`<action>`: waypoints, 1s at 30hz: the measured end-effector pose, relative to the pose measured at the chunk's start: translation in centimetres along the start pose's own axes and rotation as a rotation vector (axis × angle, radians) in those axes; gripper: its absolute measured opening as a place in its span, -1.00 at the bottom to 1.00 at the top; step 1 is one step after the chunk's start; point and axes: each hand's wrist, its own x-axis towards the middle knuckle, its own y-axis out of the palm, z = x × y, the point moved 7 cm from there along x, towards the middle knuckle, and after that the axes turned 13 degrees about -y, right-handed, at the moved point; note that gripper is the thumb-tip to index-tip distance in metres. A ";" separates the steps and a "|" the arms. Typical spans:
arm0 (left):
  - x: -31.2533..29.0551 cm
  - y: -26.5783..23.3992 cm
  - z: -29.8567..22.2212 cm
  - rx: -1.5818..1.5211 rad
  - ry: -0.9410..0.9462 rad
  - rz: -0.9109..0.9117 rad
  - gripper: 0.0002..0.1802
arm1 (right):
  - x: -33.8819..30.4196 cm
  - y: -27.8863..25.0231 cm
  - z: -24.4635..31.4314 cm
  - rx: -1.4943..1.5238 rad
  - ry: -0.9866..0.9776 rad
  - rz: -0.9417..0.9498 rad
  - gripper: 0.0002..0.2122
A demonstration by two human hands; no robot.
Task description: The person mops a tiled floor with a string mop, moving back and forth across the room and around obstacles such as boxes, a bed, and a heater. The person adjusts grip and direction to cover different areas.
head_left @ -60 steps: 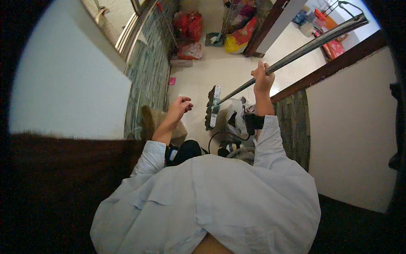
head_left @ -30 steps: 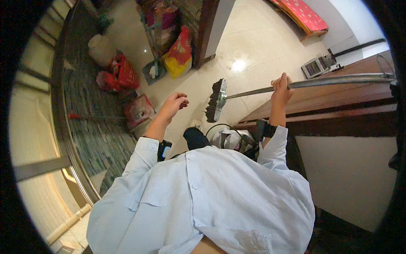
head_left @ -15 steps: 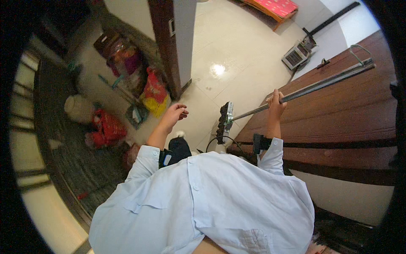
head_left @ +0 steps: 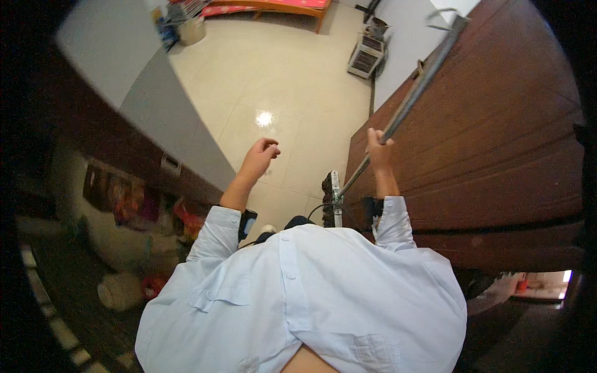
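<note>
My right hand [head_left: 379, 147] is wrapped round the grey pole of a flat mop [head_left: 408, 102]. The pole slants from a wire hanging loop at the upper right down to the mop head [head_left: 333, 198], a narrow strip with a dark shaggy pad. That head is low in front of me, close to the floor beside the brown door; contact with the floor is hard to make out. My left hand [head_left: 258, 158] hangs over the pale tiles with loosely bent fingers, open and holding nothing.
The brown wooden door [head_left: 466, 143] stands along my right. A door frame and wall edge [head_left: 180, 137] run close on my left. Ahead are a heater-like box [head_left: 365, 57], a low bed frame with red cover [head_left: 273, 9] and a bucket [head_left: 191, 30]. Bags and a pale tub [head_left: 120, 291] lie left.
My view has turned left and moved forward through the doorway. The mop pole now stands steeper in the picture, still in my right hand. My left hand stays free.
</note>
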 end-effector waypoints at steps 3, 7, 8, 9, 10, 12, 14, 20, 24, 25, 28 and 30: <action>5.4 7.0 -10.2 0.145 0.217 0.114 -0.55 | 5.2 2.4 -0.8 0.071 -0.167 0.091 -0.66; 12.1 15.1 -21.5 0.214 0.482 0.219 -0.30 | 11.7 5.9 -3.3 0.063 -0.118 0.189 -0.71; 13.6 16.1 -23.4 0.235 0.541 0.235 -0.29 | 12.4 7.3 -4.0 0.053 -0.052 0.226 -0.71; 14.6 17.0 -25.1 0.242 0.661 0.239 -0.28 | 13.2 8.8 -4.1 0.148 -0.063 0.291 -0.77; 15.6 18.0 -25.9 0.209 0.700 0.252 -0.39 | 14.0 10.0 -3.9 -0.006 -0.159 0.366 -0.82; 19.8 19.9 -25.2 0.235 0.333 0.462 -0.60 | 16.4 11.8 -4.2 0.119 -0.152 0.388 -0.74; 22.7 20.2 -26.2 0.030 0.227 0.461 -0.82 | 18.9 13.0 -5.0 0.202 -0.019 0.432 -0.72; 29.0 17.2 -30.0 0.004 0.210 0.398 -0.83 | 26.1 16.6 -2.0 0.289 -0.232 0.536 -0.85; 32.8 12.6 -33.0 0.009 0.273 0.269 -0.82 | 30.5 21.5 -0.4 0.307 -0.260 0.591 -0.87; 33.8 11.1 -33.8 0.000 0.308 0.228 -0.82 | 31.7 23.1 0.1 0.315 -0.263 0.620 -0.87; 37.0 6.3 -35.4 -0.109 0.329 0.152 -0.82 | 35.4 28.1 2.1 0.306 -0.311 0.632 -0.71; 39.2 3.0 -36.8 -0.152 0.372 0.129 -0.84 | 38.0 31.8 3.6 0.321 -0.316 0.690 -0.70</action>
